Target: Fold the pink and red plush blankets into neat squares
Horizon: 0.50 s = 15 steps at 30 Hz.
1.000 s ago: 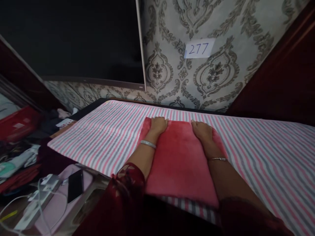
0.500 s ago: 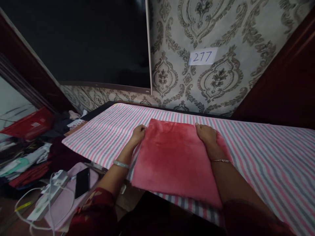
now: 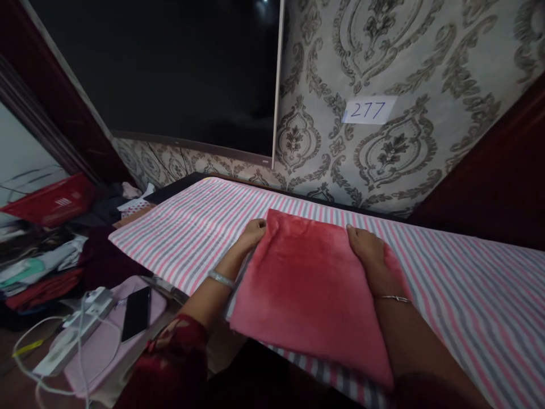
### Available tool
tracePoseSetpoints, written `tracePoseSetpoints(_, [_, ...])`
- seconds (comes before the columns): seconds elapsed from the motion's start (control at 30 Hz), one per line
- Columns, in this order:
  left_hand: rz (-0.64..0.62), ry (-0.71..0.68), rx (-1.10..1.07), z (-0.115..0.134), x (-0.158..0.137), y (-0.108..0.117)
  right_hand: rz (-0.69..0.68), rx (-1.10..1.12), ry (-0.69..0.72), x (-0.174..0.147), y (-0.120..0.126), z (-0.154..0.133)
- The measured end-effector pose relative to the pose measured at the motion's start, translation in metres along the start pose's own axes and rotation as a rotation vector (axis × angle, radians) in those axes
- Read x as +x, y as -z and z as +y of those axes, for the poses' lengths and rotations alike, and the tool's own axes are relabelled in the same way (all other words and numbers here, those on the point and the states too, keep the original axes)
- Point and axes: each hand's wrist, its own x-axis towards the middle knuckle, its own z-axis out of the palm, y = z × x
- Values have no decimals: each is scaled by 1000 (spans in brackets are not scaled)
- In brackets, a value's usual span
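Observation:
A folded red plush cloth (image 3: 310, 289) lies on a striped sheet (image 3: 179, 227) of pink, grey and white, its near edge at the front of the surface. My left hand (image 3: 254, 232) pinches the cloth's far left corner, where the fabric is puckered. At the far right corner my right hand (image 3: 367, 244) grips the cloth, thumb on top and fingers hidden beneath. A further red flap shows to the right of my right wrist.
A large dark screen (image 3: 170, 68) hangs on the patterned wall, beside a paper marked 277 (image 3: 369, 109). To the lower left are a phone (image 3: 136, 312), a white power strip (image 3: 74, 335) with cables, piled clothes (image 3: 46, 267) and a red basket (image 3: 55, 199).
The view has shifted, so most things sit a little differently in frame. Both hands keep hold of the cloth's far corners, and the left corner is more gathered.

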Motion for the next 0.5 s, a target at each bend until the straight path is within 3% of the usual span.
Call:
tracePoseSetpoints(0.23, [26,23,13,5,40,-15,-4,-10,-2,1,0,0])
tracePoseSetpoints(0.5, [113,-87,-85,-7,33,-20,5,-21,8,0,0,-1])
